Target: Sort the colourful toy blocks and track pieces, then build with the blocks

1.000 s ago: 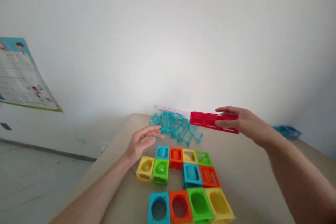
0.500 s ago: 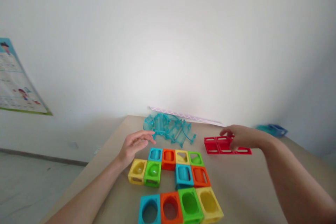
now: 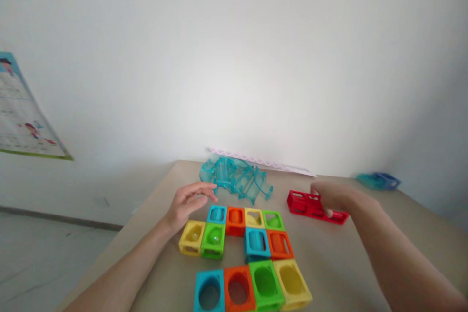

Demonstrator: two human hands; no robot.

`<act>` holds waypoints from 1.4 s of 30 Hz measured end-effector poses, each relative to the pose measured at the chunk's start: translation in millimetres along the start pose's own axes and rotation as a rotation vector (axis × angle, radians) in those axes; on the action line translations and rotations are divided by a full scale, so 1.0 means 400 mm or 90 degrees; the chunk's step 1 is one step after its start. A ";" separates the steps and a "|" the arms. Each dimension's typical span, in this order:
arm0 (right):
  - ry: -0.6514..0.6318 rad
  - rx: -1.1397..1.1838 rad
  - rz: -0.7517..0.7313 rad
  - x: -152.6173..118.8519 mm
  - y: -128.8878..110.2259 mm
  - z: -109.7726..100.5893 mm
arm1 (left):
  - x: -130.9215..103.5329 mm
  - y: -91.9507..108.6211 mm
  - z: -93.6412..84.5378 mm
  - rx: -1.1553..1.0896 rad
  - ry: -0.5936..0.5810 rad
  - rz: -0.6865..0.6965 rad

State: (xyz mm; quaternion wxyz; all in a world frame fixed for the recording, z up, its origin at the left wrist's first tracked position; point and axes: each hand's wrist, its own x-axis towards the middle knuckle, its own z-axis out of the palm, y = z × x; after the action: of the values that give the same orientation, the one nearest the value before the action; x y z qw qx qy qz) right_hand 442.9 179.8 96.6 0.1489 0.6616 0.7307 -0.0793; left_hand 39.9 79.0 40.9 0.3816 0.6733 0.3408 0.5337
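My right hand (image 3: 331,197) is wrapped over the right part of a long red frame piece (image 3: 302,203), which lies slanted on the table at the right. My left hand (image 3: 190,200) hovers with fingers apart and nothing in them, just above and left of the coloured blocks. Nearest to it are a blue block (image 3: 217,214), a yellow block (image 3: 192,238) and a green block (image 3: 213,241), each touching its neighbour. Behind the blocks lies a heap of clear teal pieces (image 3: 234,178).
In front, a row holds a blue (image 3: 209,291), an orange (image 3: 239,288), a green (image 3: 266,285) and a yellow block (image 3: 291,283). More blocks stand behind it. Dark blue and teal pieces (image 3: 385,181) lie at the back right. A paper strip (image 3: 263,162) runs along the wall.
The red piece has turned, its right end now nearer to me, and my right hand has turned and moved slightly right with it. My left hand has hardly moved.
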 end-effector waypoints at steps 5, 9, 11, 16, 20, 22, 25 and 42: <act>-0.001 0.009 -0.016 -0.036 -0.024 -0.025 | 0.002 0.000 0.001 0.012 -0.006 0.007; 0.069 0.027 -0.056 -0.058 -0.070 -0.035 | 0.002 -0.005 0.000 0.019 -0.020 0.018; 0.114 0.030 -0.063 -0.061 -0.108 -0.017 | 0.002 -0.006 0.000 0.023 -0.021 0.020; 0.231 0.004 -0.024 -0.084 -0.184 0.088 | 0.001 -0.008 0.004 0.026 -0.031 0.022; 0.341 -0.055 -0.018 -0.122 -0.138 0.156 | -0.001 -0.007 0.008 0.033 -0.032 0.021; 0.363 -0.077 -0.019 -0.138 -0.085 0.175 | -0.001 -0.004 0.010 0.042 -0.029 0.013; 0.374 -0.083 -0.019 -0.151 -0.012 0.195 | -0.001 -0.001 0.012 0.053 -0.024 -0.005; 0.522 0.071 -0.735 -0.385 -0.279 0.180 | 0.007 -0.006 0.025 0.043 -0.061 -0.143</act>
State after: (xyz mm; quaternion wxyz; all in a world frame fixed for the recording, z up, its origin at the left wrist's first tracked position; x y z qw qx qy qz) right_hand 353.0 -0.3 69.2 -0.2382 0.1516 0.9566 0.0727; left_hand 50.2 81.1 38.6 0.4320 0.6679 0.4131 0.4435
